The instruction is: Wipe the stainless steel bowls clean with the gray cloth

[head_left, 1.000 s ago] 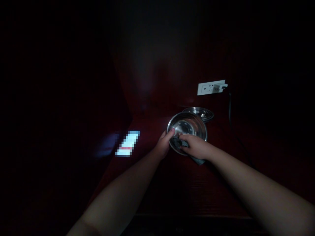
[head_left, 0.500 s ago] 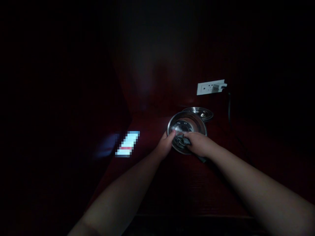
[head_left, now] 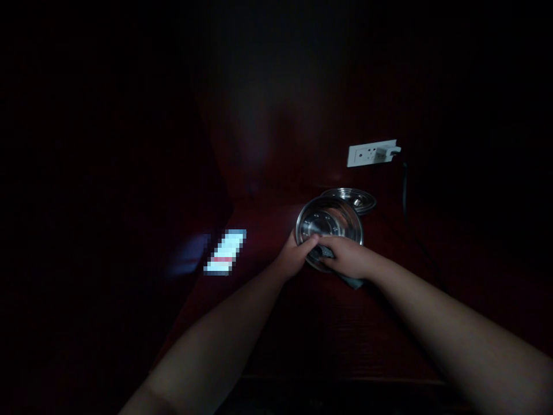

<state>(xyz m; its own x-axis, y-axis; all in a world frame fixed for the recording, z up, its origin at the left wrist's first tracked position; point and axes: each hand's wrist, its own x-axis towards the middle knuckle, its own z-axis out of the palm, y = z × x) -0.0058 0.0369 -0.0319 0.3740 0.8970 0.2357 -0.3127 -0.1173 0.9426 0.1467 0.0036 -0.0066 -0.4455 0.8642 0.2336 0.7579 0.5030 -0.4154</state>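
Note:
A shiny steel bowl [head_left: 345,216] is tilted with its mouth toward me over a dark red tabletop. My left hand [head_left: 294,257] grips its left rim, the thumb lying inside. Reaching into the lower part of the bowl, my right hand [head_left: 349,256] is closed on a dark patterned cloth [head_left: 326,252] against the inner wall. More greyish cloth [head_left: 354,282] shows below the bowl, under my right hand; whether it is the same piece I cannot tell. Just behind the bowl lies a round steel lid or plate [head_left: 365,200].
A lit, pixelated phone-like screen [head_left: 227,252] lies to the left on the tabletop [head_left: 302,340]. On the back wall is a white socket panel [head_left: 360,154] with a plug in it, and a dark cable [head_left: 405,190] hangs to its right. The surroundings are very dark.
My right hand has moved slightly within the bowl, its fingers now meeting my left thumb, which reaches further in. The bowl stays tilted in nearly the same place.

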